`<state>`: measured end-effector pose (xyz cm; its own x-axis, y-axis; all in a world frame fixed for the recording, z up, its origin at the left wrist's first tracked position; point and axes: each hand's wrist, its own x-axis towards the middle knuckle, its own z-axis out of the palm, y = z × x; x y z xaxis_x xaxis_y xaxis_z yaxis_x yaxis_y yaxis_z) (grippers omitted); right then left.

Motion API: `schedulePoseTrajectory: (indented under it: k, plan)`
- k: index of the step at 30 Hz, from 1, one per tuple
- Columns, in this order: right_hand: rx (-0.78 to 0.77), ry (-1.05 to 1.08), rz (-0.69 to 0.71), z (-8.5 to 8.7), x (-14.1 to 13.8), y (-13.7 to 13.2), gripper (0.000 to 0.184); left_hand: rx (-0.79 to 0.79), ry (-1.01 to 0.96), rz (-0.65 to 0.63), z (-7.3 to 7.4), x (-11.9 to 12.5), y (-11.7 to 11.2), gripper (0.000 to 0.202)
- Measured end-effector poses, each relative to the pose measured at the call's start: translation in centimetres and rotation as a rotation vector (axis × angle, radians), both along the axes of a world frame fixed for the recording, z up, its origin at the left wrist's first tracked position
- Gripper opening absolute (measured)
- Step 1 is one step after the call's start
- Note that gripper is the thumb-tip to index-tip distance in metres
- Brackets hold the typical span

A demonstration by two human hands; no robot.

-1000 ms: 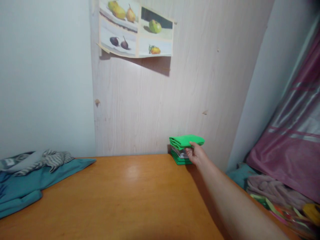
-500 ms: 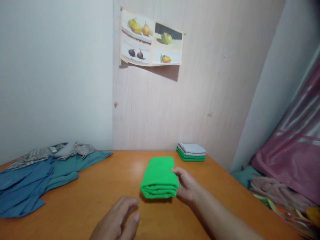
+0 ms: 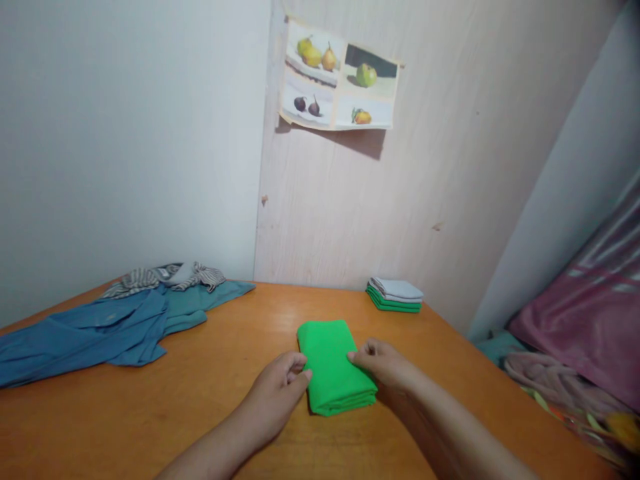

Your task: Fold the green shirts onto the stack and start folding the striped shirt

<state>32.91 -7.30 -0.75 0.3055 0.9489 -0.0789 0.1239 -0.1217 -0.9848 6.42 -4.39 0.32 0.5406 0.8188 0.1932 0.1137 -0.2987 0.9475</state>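
Observation:
A folded bright green cloth [image 3: 335, 367] lies on the orange-brown table, its layered edge facing me. My right hand [image 3: 383, 363] grips the cloth's right side, thumb on top and the other fingers partly hidden beyond the edge. On the opposite side, my left hand [image 3: 285, 387] has its thumb and curled fingers against the left edge. Farther back on the right sits a small stack of folded cloths [image 3: 395, 295], light grey over green.
Loose blue and teal garments [image 3: 135, 320] spread over the table's left side, with a striped garment [image 3: 165, 277] behind them. A fruit picture [image 3: 340, 80] hangs on the wall. Past the table's right edge are a pink curtain [image 3: 575, 320] and a bundled cloth [image 3: 555, 380].
My left hand has come up to the green cloth's left edge. The cloth has turned a little and now rests nearer me. The whole view has shifted to the left.

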Motion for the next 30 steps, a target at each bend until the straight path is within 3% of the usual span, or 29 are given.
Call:
schedulePoseTrajectory:
  k: [3, 7, 10, 12, 14, 17, 20, 23, 26, 30]
  plan:
    - [0.050, -0.085, -0.068, 1.3, -1.3, 0.4, 0.029, -0.057, -0.058, -0.013, 0.6, -0.2, 0.2, 0.035]
    - [0.096, -0.036, -0.065, 3.5, -4.7, 0.8, 0.024, -0.151, -0.127, 0.024, 1.0, -0.9, 1.1, 0.044]
    - [0.152, 0.133, 0.043, 5.6, -8.6, 0.2, 0.028, -0.278, -0.183, 0.138, 1.0, -1.8, 2.4, 0.057]
    - [0.140, 0.183, 0.195, 6.9, -11.1, -0.5, 0.034, -0.423, -0.235, 0.198, 1.1, -2.5, 3.4, 0.068]
    - [0.155, 0.236, 0.273, 7.8, -12.5, -1.0, 0.039, -0.566, -0.293, 0.137, 1.4, -3.2, 4.2, 0.075]
    - [0.203, 0.257, 0.192, 7.8, -12.0, -1.1, 0.039, -0.658, -0.357, 0.030, 1.8, -4.1, 4.9, 0.074]
    - [0.221, 0.180, -0.014, 6.1, -9.5, -0.4, 0.034, -0.525, -0.261, 0.148, 1.6, -4.7, 5.5, 0.058]
    - [0.206, -0.036, -0.177, 3.7, -7.6, 0.3, 0.036, -0.325, -0.074, 0.265, 0.8, -5.0, 6.1, 0.038]
    - [0.231, -0.371, -0.102, 1.8, -7.6, 0.3, 0.042, -0.083, 0.159, 0.393, -0.2, -5.2, 6.8, 0.039]
    - [0.015, -0.866, 0.000, 1.1, -9.4, -0.2, 0.058, 0.100, 0.483, 0.451, -0.4, -6.0, 7.5, 0.050]
